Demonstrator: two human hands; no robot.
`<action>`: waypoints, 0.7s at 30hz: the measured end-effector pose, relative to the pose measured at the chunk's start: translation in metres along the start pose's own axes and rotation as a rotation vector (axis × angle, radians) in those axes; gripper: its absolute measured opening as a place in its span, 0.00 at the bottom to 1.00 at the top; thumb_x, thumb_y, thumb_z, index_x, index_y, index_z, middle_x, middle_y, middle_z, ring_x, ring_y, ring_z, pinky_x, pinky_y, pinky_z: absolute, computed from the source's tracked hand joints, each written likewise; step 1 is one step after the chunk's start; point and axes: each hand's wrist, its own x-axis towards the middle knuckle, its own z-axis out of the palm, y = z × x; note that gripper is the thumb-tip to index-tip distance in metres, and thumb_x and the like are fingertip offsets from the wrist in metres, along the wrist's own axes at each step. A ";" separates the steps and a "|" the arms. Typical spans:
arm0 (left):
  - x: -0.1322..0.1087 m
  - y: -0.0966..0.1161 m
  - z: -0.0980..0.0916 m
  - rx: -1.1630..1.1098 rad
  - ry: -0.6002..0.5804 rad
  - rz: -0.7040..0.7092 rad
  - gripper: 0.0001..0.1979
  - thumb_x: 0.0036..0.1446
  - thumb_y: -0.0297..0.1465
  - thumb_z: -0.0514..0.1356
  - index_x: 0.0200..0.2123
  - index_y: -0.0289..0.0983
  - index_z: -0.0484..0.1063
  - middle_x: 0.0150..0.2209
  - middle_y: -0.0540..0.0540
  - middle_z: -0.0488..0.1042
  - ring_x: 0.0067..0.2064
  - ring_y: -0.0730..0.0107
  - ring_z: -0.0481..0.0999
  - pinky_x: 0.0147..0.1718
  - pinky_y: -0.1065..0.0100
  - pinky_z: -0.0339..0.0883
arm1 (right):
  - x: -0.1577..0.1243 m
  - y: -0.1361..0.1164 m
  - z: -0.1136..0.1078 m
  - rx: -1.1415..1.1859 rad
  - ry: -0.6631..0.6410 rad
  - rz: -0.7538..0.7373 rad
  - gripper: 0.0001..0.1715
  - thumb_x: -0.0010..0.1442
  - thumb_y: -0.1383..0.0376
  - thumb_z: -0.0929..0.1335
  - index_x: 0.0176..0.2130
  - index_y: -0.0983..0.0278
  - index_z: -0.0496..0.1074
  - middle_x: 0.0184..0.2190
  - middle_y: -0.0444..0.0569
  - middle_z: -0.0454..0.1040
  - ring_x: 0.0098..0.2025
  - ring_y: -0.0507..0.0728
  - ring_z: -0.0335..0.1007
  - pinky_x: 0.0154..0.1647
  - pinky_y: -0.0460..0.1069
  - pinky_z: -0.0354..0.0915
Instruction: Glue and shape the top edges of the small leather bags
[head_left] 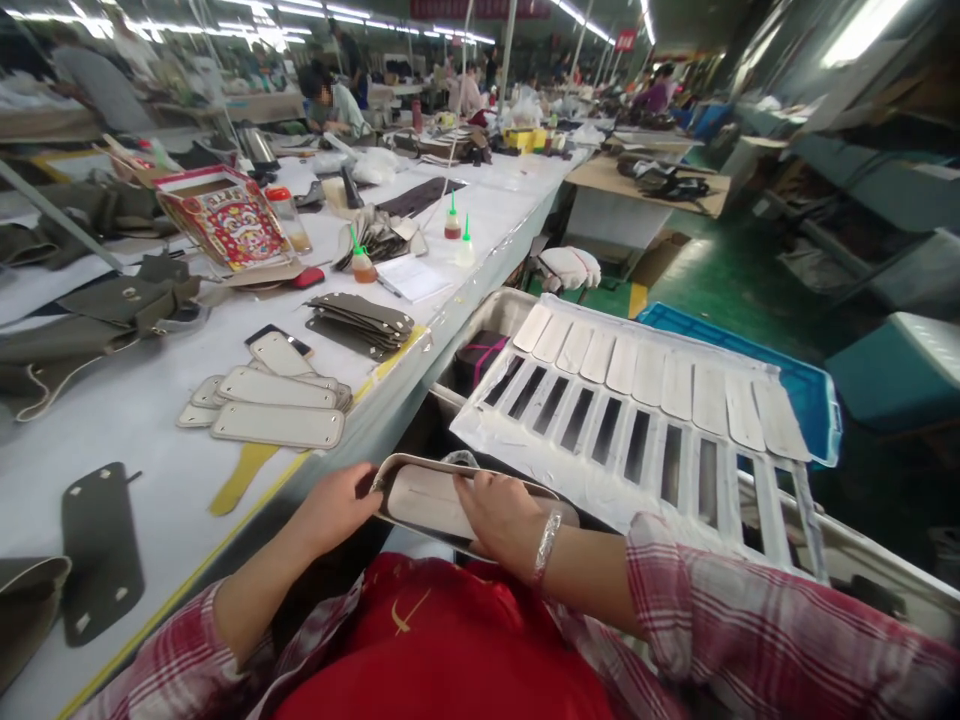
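The pale oblong panel [424, 497] lies low in front of the person, just past the red apron, off the tabletop [135, 420] edge. The left hand [337, 505] pinches its near end, grip closed on it; the right hand [502, 515] presses flat on top, fingers curled over the far rim. Beside it, the white rack [600, 470] shows a full upper row of strips and dark bare slots below, so I judge much is left. A small stack of finished-looking panels [274, 405] rests on the tabletop.
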 end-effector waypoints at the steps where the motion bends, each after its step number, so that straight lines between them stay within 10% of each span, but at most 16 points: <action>1: 0.001 -0.001 -0.001 -0.004 -0.015 0.003 0.13 0.50 0.37 0.53 0.37 0.38 0.69 0.32 0.47 0.74 0.34 0.62 0.72 0.32 0.67 0.62 | 0.003 -0.002 0.000 0.021 -0.003 -0.003 0.51 0.46 0.48 0.69 0.59 0.72 0.51 0.38 0.63 0.65 0.31 0.64 0.66 0.24 0.55 0.63; 9: 0.007 -0.002 -0.006 -0.263 -0.109 -0.028 0.23 0.47 0.39 0.59 0.47 0.37 0.66 0.43 0.44 0.74 0.44 0.59 0.73 0.43 0.62 0.66 | 0.008 -0.001 -0.004 0.127 -0.015 0.011 0.42 0.51 0.56 0.67 0.58 0.73 0.53 0.37 0.62 0.66 0.33 0.64 0.67 0.25 0.54 0.63; 16: -0.003 -0.003 -0.036 -0.284 0.123 -0.170 0.22 0.49 0.42 0.58 0.45 0.37 0.65 0.42 0.43 0.73 0.44 0.61 0.73 0.45 0.60 0.66 | 0.007 0.011 0.009 0.192 0.052 -0.040 0.49 0.45 0.51 0.70 0.57 0.73 0.54 0.37 0.62 0.66 0.31 0.63 0.66 0.25 0.54 0.62; 21: -0.014 0.040 -0.024 -0.083 0.217 0.075 0.13 0.55 0.39 0.54 0.42 0.41 0.67 0.40 0.47 0.73 0.40 0.66 0.73 0.41 0.68 0.67 | 0.021 0.002 0.004 0.286 -0.017 -0.040 0.46 0.46 0.55 0.70 0.58 0.72 0.54 0.39 0.63 0.66 0.33 0.64 0.68 0.26 0.54 0.64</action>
